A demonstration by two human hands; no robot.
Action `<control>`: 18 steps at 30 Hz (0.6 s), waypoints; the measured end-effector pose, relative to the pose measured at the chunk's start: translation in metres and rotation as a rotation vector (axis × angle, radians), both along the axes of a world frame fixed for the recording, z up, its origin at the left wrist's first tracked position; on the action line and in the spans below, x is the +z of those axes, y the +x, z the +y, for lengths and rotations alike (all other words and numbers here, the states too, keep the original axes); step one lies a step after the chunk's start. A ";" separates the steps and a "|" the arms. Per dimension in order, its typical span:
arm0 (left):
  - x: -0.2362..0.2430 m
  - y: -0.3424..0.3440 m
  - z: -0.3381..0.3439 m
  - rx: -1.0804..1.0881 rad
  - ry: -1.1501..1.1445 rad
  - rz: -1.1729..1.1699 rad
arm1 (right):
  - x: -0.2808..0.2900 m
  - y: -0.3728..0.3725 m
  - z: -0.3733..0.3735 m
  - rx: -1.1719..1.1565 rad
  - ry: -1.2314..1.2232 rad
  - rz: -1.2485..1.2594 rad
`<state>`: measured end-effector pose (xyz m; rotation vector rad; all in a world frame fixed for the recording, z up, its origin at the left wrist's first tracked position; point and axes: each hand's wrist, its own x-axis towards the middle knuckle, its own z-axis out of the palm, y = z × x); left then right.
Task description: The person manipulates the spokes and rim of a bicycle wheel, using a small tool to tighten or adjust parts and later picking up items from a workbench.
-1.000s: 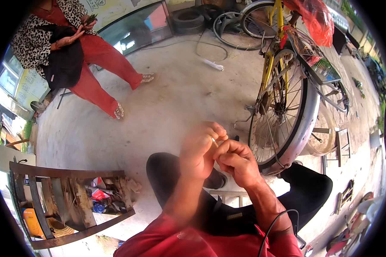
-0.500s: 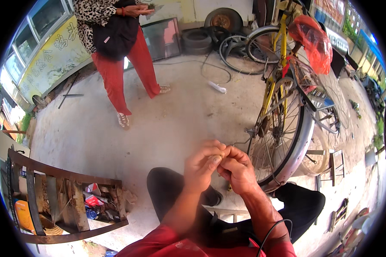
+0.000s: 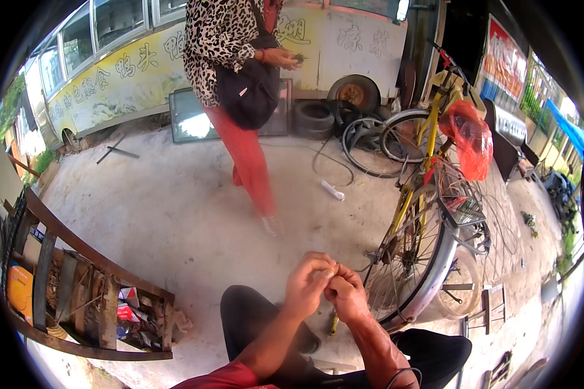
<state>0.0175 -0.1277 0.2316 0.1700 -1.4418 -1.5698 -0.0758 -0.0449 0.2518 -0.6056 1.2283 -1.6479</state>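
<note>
My left hand (image 3: 307, 283) and my right hand (image 3: 346, 295) meet in front of me above my knees. Fingertips of both are pinched together and touching. Whatever lies between them is too small or too covered to make out. Just to the right of my hands stands a yellow bicycle (image 3: 401, 211), its spoked rear wheel and silver mudguard (image 3: 443, 275) nearest to me. A red plastic bag (image 3: 466, 139) hangs from the bicycle. Neither hand touches it.
A person (image 3: 240, 71) in a leopard-print top and red trousers stands ahead on the concrete. At left is a rusty slatted frame (image 3: 91, 353) with clutter inside. Tyres (image 3: 313, 118) are stacked by a parked bus (image 3: 149, 84). A white tube (image 3: 333, 190) lies on the floor.
My view has tilted up, so the scene sits lower and more of the bus shows. The person has stepped to the right. My hands stay pinched together.
</note>
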 end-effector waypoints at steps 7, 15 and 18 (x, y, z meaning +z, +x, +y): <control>0.003 0.000 0.003 -0.055 0.003 0.019 | 0.013 0.007 0.007 -0.077 -0.024 -0.128; 0.000 -0.002 0.003 -0.043 -0.008 0.011 | 0.002 0.002 0.008 -0.044 0.015 -0.070; -0.005 -0.006 0.004 -0.017 0.039 0.018 | -0.013 0.000 0.004 -0.046 0.002 -0.067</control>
